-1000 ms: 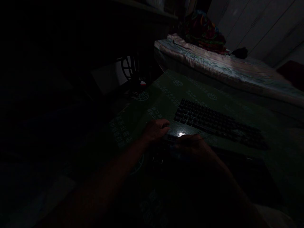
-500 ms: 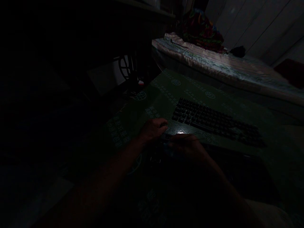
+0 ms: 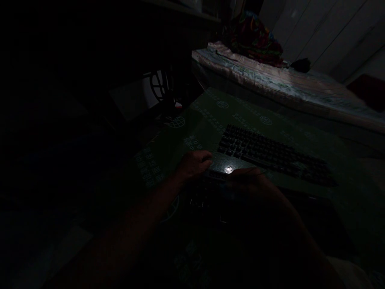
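Keyboard body (image 3: 319, 216): dark and flat on the near part of the green surface (image 3: 207, 138), beneath my hands and running off to the right; most of its outline sinks into the gloom.
Left hand (image 3: 195, 162): I have it at the body's far left corner, fingers curled in narrow; whether they grip or only steady, I cannot tell.
Right hand (image 3: 249, 180): over the body, near the left one, fingers drawn together; what it holds, if anything, I cannot make out.
Keys (image 3: 261, 150): set out in keyboard-like rows just beyond the hands, apart from the body, with a gap toward the right end.
Progress: I judge many keys are off and laid in order; what is left on the body, the dark hides from me.
Bed (image 3: 270, 84): past the surface, a patterned cloth (image 3: 255, 42) heaped on it.
Wheel (image 3: 159, 86): spoked, beyond the surface's left edge.
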A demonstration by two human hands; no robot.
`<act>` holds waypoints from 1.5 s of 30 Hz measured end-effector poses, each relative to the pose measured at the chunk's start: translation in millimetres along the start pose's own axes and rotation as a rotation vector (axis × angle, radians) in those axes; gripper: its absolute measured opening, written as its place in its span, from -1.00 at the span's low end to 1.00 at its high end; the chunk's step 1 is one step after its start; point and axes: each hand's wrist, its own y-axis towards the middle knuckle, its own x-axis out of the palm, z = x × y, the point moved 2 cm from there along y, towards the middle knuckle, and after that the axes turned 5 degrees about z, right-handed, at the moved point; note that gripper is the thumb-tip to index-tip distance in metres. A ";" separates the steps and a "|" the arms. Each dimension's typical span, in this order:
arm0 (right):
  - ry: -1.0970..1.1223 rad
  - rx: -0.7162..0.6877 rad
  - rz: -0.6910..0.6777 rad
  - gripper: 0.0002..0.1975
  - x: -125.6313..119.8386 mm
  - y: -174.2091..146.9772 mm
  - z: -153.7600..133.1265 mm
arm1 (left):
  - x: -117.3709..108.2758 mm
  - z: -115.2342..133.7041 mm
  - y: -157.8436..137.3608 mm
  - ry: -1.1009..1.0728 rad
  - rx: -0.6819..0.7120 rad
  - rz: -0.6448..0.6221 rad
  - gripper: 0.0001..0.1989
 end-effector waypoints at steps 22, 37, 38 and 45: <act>0.045 -0.109 0.117 -0.85 27.3 5.8 4.9 | 1.9 -1.1 -0.1 -0.012 0.014 0.017 -0.81; 0.049 -0.107 0.172 -0.84 29.3 5.7 2.1 | 2.3 -1.2 0.1 -0.014 0.008 0.026 -0.80; 0.045 -0.101 0.157 -0.84 29.7 5.7 2.7 | 2.2 -1.2 0.1 -0.018 0.009 0.030 -0.80; 0.071 -0.120 0.163 -0.87 28.3 8.4 7.7 | 2.5 -1.1 0.0 -0.006 0.018 0.023 -0.82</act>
